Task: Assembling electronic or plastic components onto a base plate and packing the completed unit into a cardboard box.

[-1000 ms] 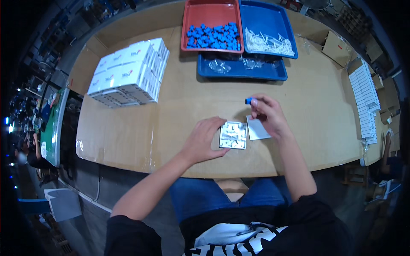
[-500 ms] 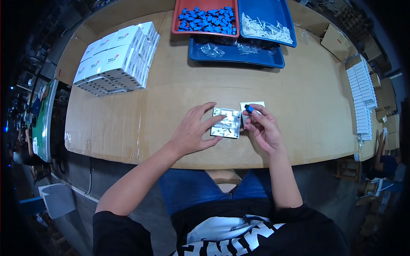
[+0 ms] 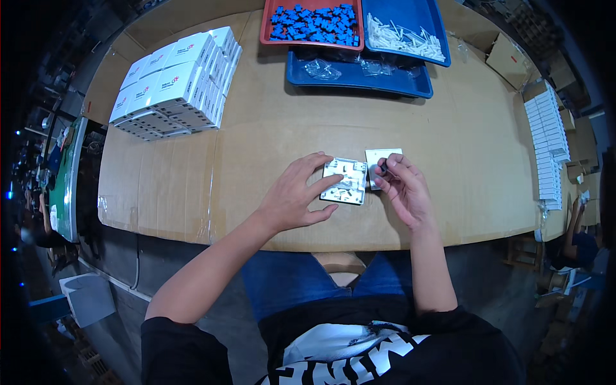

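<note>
Head view: centre frame, left hand (image 3: 292, 194) spread, touching white square housing (image 3: 351, 185); right hand (image 3: 409, 196) pinches small dark part (image 3: 383, 165).

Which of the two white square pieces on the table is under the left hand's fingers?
The left square piece: its inner details face up. The right square piece looks plain and is partly hidden by the right hand.

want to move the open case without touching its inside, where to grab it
Probably pinch the case by its near and far rims, from above: it lies flat, open face up; the left hand reaches over its left, and the panel crowds its right.
</note>
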`<move>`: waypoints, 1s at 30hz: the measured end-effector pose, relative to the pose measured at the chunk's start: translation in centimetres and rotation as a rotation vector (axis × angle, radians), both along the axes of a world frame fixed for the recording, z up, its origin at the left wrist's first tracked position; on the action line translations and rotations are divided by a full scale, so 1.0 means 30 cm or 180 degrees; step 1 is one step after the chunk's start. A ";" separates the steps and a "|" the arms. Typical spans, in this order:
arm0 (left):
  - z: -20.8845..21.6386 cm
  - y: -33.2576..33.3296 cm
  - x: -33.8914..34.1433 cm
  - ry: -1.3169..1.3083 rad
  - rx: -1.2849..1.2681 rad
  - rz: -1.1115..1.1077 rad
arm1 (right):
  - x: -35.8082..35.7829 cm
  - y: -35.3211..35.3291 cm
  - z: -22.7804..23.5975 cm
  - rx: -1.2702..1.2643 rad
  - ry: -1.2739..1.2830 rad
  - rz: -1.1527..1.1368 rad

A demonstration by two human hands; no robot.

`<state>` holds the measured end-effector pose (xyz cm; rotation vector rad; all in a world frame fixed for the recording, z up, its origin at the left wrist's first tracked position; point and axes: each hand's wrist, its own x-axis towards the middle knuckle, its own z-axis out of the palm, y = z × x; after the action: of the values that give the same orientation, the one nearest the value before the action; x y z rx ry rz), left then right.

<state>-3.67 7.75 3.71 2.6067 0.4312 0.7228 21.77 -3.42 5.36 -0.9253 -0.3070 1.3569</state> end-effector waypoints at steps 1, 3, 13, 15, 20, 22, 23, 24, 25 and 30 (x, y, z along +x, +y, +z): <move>-0.001 0.000 0.000 -0.0001 0.0087 -0.0014 | -0.001 -0.004 0.002 -0.0003 0.0001 -0.0003; -0.004 -0.003 0.001 -0.0052 0.0021 0.0025 | -0.005 -0.016 0.016 -0.0077 -0.0247 0.0218; -0.010 -0.006 0.009 -0.0084 -0.0127 -0.0057 | -0.092 -0.049 0.059 0.0082 -0.4752 0.0982; -0.011 -0.006 0.012 -0.0108 -0.0142 -0.0026 | -0.096 -0.047 0.061 0.0010 -0.4916 0.1029; -0.013 -0.006 0.010 -0.0136 -0.0170 -0.0028 | -0.105 -0.039 0.085 -0.0030 -0.5234 0.1083; -0.011 -0.007 0.012 -0.0108 -0.0210 -0.0015 | -0.103 -0.040 0.077 -0.0029 -0.5373 0.1087; -0.010 -0.006 0.014 -0.0106 -0.0212 -0.0020 | -0.103 -0.040 0.074 -0.0022 -0.5515 0.1095; -0.010 -0.006 0.013 -0.0119 -0.0241 -0.0019 | -0.104 -0.039 0.074 -0.0023 -0.5510 0.1099; -0.010 -0.007 0.013 -0.0131 -0.0270 -0.0017 | -0.106 -0.038 0.076 -0.0047 -0.5502 0.1105; -0.001 -0.010 0.012 -0.0171 0.0095 -0.0023 | -0.096 -0.021 0.080 -0.0075 -0.5551 0.1230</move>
<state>-3.32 7.45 3.68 2.6083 0.3976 0.8007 18.89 -4.06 7.76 -1.9434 -1.8302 0.4995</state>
